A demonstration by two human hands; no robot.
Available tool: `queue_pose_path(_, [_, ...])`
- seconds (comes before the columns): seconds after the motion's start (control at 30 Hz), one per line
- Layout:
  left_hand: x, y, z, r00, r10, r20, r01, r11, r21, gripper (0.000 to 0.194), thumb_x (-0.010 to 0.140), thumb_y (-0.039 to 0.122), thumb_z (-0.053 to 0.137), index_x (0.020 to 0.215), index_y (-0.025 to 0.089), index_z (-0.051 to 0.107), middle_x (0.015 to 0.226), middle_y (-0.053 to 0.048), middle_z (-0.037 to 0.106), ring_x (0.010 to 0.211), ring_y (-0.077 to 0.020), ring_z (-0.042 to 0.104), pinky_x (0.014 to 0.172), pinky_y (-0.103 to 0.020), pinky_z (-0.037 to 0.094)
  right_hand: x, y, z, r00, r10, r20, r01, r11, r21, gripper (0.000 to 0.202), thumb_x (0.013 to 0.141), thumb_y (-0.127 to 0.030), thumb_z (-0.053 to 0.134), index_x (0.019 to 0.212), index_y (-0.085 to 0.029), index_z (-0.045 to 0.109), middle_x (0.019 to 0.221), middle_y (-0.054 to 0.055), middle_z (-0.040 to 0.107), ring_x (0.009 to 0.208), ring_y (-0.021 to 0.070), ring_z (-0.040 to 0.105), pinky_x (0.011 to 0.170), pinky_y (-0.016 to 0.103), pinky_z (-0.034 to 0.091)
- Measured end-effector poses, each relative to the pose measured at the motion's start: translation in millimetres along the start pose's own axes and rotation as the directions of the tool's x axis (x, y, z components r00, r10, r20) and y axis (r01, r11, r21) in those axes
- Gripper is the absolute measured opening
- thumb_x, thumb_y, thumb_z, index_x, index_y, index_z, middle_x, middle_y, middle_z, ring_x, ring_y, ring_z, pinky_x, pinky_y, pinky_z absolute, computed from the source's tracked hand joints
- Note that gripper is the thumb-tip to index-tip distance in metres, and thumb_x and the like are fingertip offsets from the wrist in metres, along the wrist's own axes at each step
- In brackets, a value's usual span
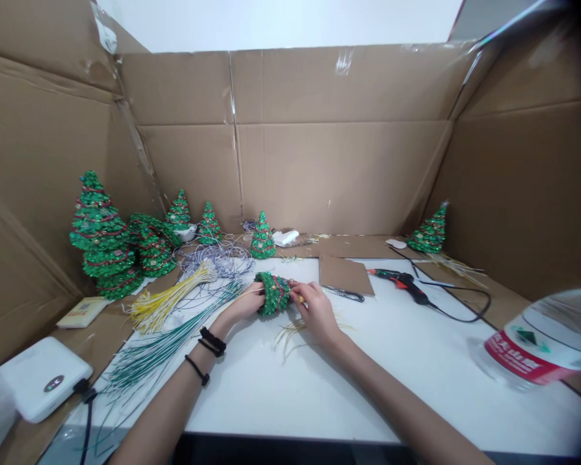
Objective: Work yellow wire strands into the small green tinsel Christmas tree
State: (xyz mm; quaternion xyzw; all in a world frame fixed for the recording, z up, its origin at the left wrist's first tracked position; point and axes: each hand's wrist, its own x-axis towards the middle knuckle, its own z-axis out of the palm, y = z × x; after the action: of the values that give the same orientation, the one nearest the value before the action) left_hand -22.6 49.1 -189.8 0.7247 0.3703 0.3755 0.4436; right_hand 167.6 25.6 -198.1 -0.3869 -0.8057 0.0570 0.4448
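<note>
Green beaded cone-shaped tree piece (273,294) is gripped at frame centre by left hand (246,302) and right hand (315,311), both closed on it; bare white tabletop (368,361) lies open below.

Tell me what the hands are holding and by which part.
Both hold one small green beaded tree lying on its side: left hand at its wide base end, right hand at the narrower end.

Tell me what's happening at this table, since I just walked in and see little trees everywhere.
A person holds a small green beaded tree piece on the white tabletop: left hand grips its side, right hand pinches at its end. Finished green beaded trees stand left; bundled yellow strands and a glue gun lie nearby.
</note>
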Motion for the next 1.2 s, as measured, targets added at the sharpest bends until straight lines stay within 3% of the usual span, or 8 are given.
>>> queue_pose_path(0.13, [1.0, -0.5, 3.2, 0.988, -0.047, -0.145, 0.060, 0.995, 0.085, 0.024, 0.073, 0.026, 0.057, 0.086, 0.011, 0.071, 0.085, -0.009, 0.070, 0.080, -0.0213, 0.059, 0.076, -0.031, 0.046, -0.3, -1.0, 1.5, 1.000, 0.018, -0.021, -0.017, 0.999, 0.028, 0.016, 0.089, -0.021, 0.047, 0.082, -0.020, 0.061, 0.098, 0.007, 0.067, 0.085, 0.0218, 0.054, 0.075, 0.034, 0.046])
queue_pose_path(0.3, [-0.1, -0.4, 6.8, 0.986, -0.064, -0.155, 0.079, 0.993, 0.091, 0.025, 0.071, 0.027, 0.060, 0.087, 0.011, 0.070, 0.086, -0.008, 0.070, 0.083, -0.0216, 0.058, 0.076, -0.030, 0.046, -2.3, 0.9, 6.5, 1.000, 0.021, -0.023, -0.020, 0.999, 0.036, 0.016, 0.089, -0.022, 0.048, 0.081, -0.020, 0.062, 0.096, 0.006, 0.068, 0.090, 0.0223, 0.056, 0.078, 0.036, 0.044])
queue_pose_path(0.57, [-5.0, 12.8, 14.1, 0.978, -0.117, -0.170, 0.098, 0.988, -0.119, 0.028, 0.068, 0.027, 0.062, 0.090, 0.010, 0.068, 0.080, -0.007, 0.068, 0.077, -0.0190, 0.059, 0.065, -0.026, 0.045, -1.7, -1.9, 6.1, 0.999, 0.021, -0.026, -0.019, 0.998, 0.060, 0.013, 0.089, -0.020, 0.048, 0.081, -0.021, 0.058, 0.095, 0.006, 0.067, 0.091, 0.0213, 0.054, 0.077, 0.034, 0.044])
queue_pose_path(0.77, [-11.1, 27.0, 26.0, 0.954, -0.243, -0.177, 0.156, 0.903, -0.400, 0.033, 0.062, 0.027, 0.068, 0.091, 0.010, 0.065, 0.076, -0.006, 0.068, 0.068, -0.0161, 0.059, 0.058, -0.024, 0.044, 1.5, -9.0, -7.4, 0.993, 0.074, -0.097, -0.064, 0.993, 0.101, 0.009, 0.088, -0.025, 0.051, 0.084, -0.022, 0.059, 0.088, 0.004, 0.066, 0.083, 0.0205, 0.053, 0.075, 0.033, 0.044])
queue_pose_path(1.2, [-6.2, 12.6, 27.0, 0.928, -0.337, -0.157, 0.229, 0.850, -0.474, 0.027, 0.061, 0.024, 0.069, 0.083, 0.009, 0.067, 0.065, -0.004, 0.065, 0.052, -0.0103, 0.051, 0.050, -0.022, 0.038, 8.2, -10.0, -10.1, 0.998, 0.049, 0.043, -0.048, 0.998, -0.031, 0.011, 0.088, -0.021, 0.050, 0.081, -0.020, 0.060, 0.079, 0.004, 0.064, 0.078, 0.0201, 0.051, 0.069, 0.030, 0.040])
